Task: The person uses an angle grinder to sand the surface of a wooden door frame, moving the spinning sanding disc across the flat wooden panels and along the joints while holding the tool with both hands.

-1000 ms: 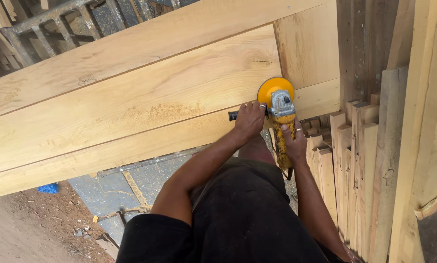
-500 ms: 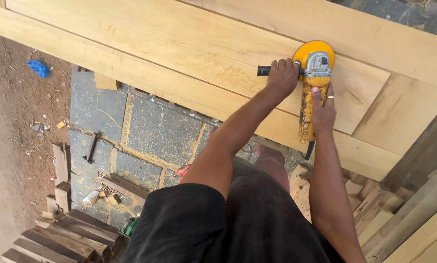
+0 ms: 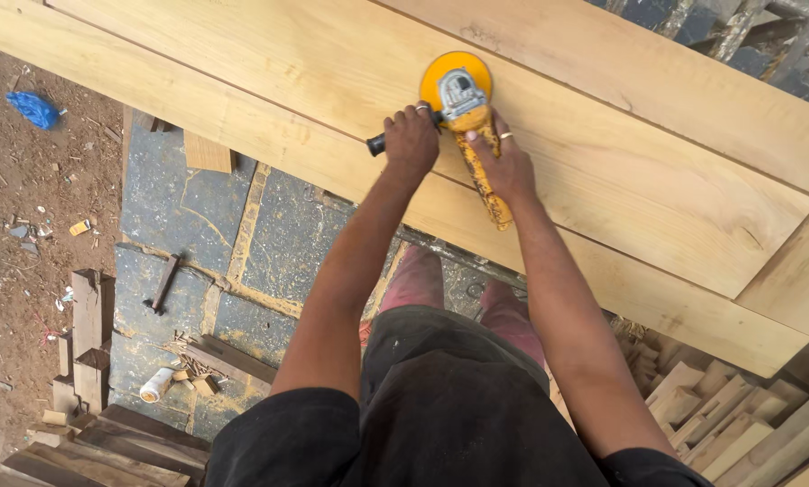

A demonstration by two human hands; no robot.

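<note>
Now, both hands clenched on yellow grinder [image 3: 473, 126], disc end pointing away, body lengthwise toward person.

A black short-sleeved shirt [image 3: 422, 424] is worn, its sleeves ending above the elbows, so both forearms are left bare. A ring is seen on a finger of the left hand [image 3: 411, 140], and another ring on a finger of the right hand [image 3: 503, 162].

One yellow angle grinder [image 3: 466, 108], two hands on it, three long pale planks [image 3: 603, 171], one blue rag [image 3: 32, 108], one hammer [image 3: 163, 282].
</note>
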